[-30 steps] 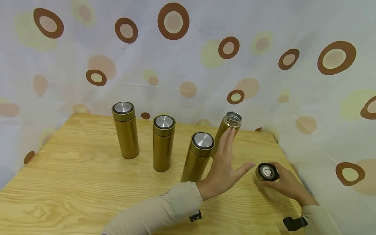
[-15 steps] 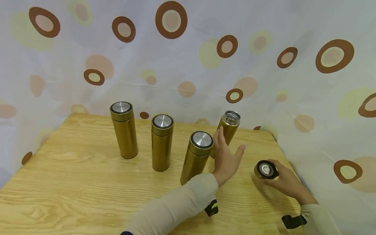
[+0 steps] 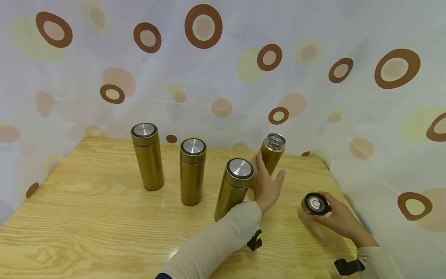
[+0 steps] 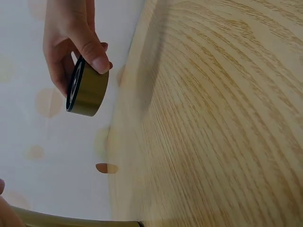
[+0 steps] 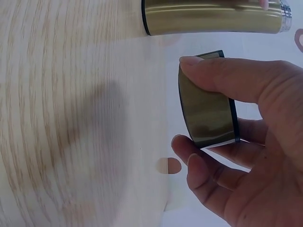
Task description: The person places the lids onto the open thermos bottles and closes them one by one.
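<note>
A gold thermos bottle [image 3: 272, 157] without its lid stands upright at the back right, its steel threaded mouth showing. My left hand [image 3: 267, 190] is in front of it, fingers along its left side and thumb spread apart to the right. Whether the fingers touch the bottle cannot be made out. Over the right part of the table, my right hand [image 3: 339, 217] pinches the gold thermos lid [image 3: 315, 204] between thumb and fingers, its inner side facing up and toward me. The lid [image 5: 208, 106] is held clear of the tabletop in the right wrist view.
Three lidded gold thermoses stand upright on the wooden table [image 3: 87, 217]: one at left [image 3: 149, 162], one in the middle [image 3: 192, 174], and one [image 3: 232, 190] close beside my left forearm. A patterned cloth [image 3: 223, 77] hangs behind and along the right.
My left hand has moved right and in closer to the lidless bottle, its fingers less straight than before. My right hand with the lid has stayed nearly still.
</note>
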The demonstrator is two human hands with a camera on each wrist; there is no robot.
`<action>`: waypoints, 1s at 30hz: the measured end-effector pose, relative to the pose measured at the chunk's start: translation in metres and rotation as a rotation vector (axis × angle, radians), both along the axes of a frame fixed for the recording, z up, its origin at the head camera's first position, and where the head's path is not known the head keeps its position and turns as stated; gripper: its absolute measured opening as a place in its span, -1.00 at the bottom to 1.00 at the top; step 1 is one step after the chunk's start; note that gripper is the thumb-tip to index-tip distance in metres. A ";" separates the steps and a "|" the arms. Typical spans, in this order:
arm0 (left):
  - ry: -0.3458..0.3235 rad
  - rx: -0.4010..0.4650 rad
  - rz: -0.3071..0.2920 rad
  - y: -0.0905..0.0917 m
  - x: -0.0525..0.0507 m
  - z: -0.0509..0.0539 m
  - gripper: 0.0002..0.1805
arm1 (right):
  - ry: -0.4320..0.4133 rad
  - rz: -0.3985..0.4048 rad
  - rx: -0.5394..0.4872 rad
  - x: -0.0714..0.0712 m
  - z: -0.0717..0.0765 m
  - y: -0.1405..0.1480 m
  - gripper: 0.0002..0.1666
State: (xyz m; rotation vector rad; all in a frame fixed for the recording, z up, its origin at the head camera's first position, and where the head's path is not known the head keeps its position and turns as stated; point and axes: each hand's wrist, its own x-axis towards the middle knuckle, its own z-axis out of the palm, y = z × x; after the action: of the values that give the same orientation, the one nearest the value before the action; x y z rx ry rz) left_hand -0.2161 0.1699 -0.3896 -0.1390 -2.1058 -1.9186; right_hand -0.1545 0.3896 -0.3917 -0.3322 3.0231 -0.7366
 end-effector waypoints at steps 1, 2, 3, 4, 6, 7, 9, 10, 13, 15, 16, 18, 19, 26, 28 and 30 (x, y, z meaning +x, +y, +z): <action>-0.008 -0.009 0.011 0.001 -0.001 -0.001 -0.08 | -0.004 0.002 -0.004 0.000 -0.001 0.000 -0.04; -0.012 -0.018 0.023 0.003 -0.003 -0.002 -0.07 | -0.011 0.003 -0.009 0.000 -0.001 0.000 -0.04; -0.013 -0.026 0.032 0.004 -0.004 -0.003 -0.07 | -0.015 0.003 -0.012 0.000 -0.002 0.001 -0.04; -0.016 -0.032 0.039 0.004 -0.005 -0.004 -0.07 | -0.017 0.004 -0.015 -0.001 -0.003 0.001 -0.04; -0.014 -0.036 0.050 0.005 -0.007 -0.004 -0.07 | -0.025 0.005 -0.021 -0.001 -0.005 0.000 -0.04; -0.013 -0.038 0.057 0.006 -0.008 -0.004 -0.08 | -0.028 0.002 -0.020 -0.001 -0.005 0.000 -0.04; -0.007 -0.027 0.065 0.006 -0.009 -0.003 -0.10 | -0.026 0.000 -0.018 -0.001 -0.005 0.000 -0.04; -0.006 -0.020 0.070 0.006 -0.010 -0.003 -0.11 | -0.029 -0.002 -0.017 0.000 -0.005 -0.001 -0.04; -0.004 -0.005 0.089 0.008 -0.011 -0.002 -0.13 | -0.039 -0.011 -0.014 0.001 -0.005 -0.002 -0.03; -0.007 0.003 0.095 0.008 -0.013 -0.003 -0.13 | -0.044 -0.013 -0.019 0.001 -0.005 -0.002 -0.02; -0.009 0.007 0.098 0.009 -0.013 -0.003 -0.13 | -0.048 -0.016 -0.022 0.002 -0.005 -0.002 -0.02; -0.012 0.017 0.106 0.010 -0.014 -0.004 -0.14 | -0.048 -0.014 -0.026 0.003 -0.005 -0.002 -0.02; -0.011 0.022 0.110 0.011 -0.015 -0.004 -0.14 | -0.048 -0.014 -0.027 0.003 -0.005 -0.002 -0.02; 0.001 0.015 0.120 0.014 -0.018 -0.003 -0.17 | -0.039 -0.011 -0.024 0.004 -0.008 0.000 -0.03; 0.008 0.009 0.121 0.014 -0.019 -0.002 -0.18 | -0.042 -0.014 -0.025 0.004 -0.008 0.000 -0.03; 0.017 0.004 0.122 0.014 -0.020 -0.003 -0.20 | -0.046 -0.017 -0.028 0.005 -0.008 0.000 -0.02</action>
State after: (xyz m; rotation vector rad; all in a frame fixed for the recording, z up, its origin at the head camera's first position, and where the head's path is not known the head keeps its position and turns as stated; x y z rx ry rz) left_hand -0.2360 0.1835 -0.3925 -0.0251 -2.0491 -1.8442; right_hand -0.1499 0.3898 -0.4001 -0.2863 2.9785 -0.7770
